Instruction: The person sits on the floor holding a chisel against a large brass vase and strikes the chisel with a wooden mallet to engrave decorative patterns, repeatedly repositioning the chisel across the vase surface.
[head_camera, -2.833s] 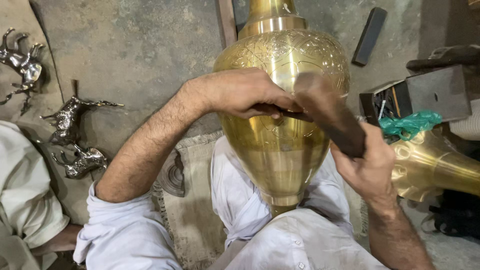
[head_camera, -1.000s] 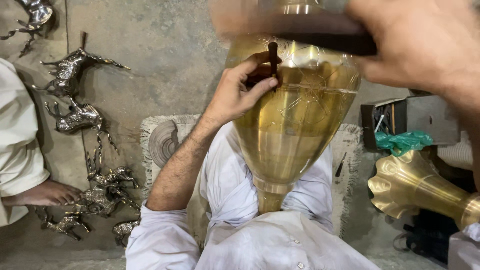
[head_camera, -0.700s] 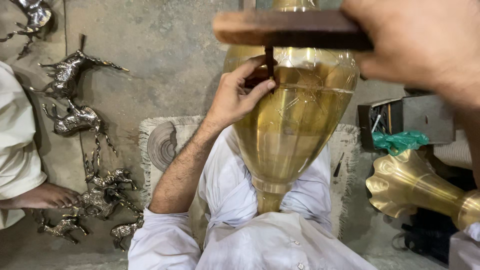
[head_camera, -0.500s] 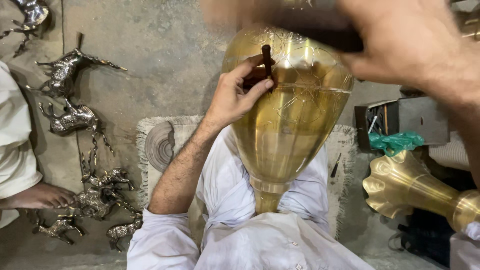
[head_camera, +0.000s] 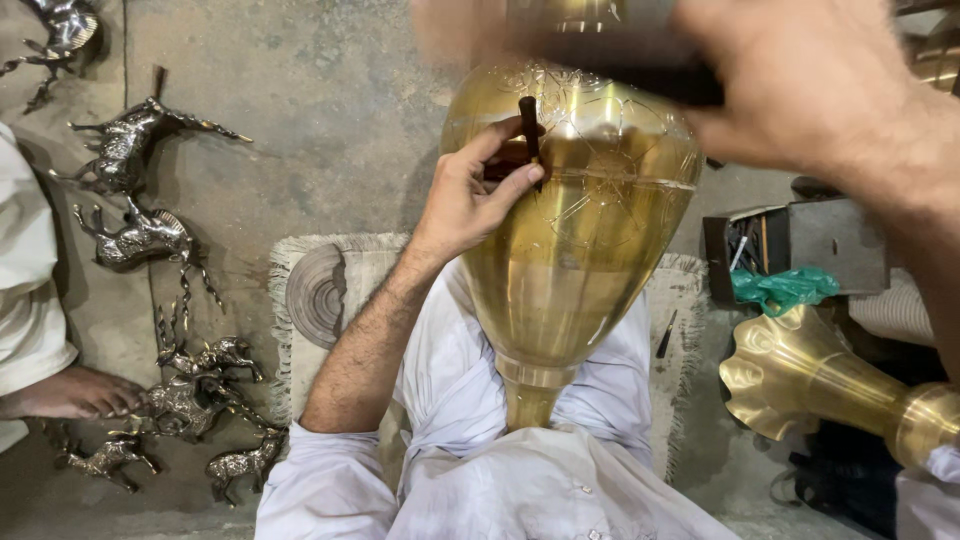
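While the large brass vase (head_camera: 575, 250) is lying across your lap with its narrow neck toward you, its polished golden belly is showing fine engraved lines near the wide end. Your left hand (head_camera: 470, 195) is resting against the vase, fingers pinching a small dark chisel (head_camera: 529, 130) that is standing on the engraved surface. Your right hand (head_camera: 810, 85) is hovering above, clenched around a blurred dark hammer (head_camera: 610, 55). Metal animal figurines (head_camera: 140, 235) are lying along the floor's left edge.

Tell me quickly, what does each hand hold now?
Left hand: closed on a dark chisel against the brass vase.
Right hand: closed on a blurred mallet.
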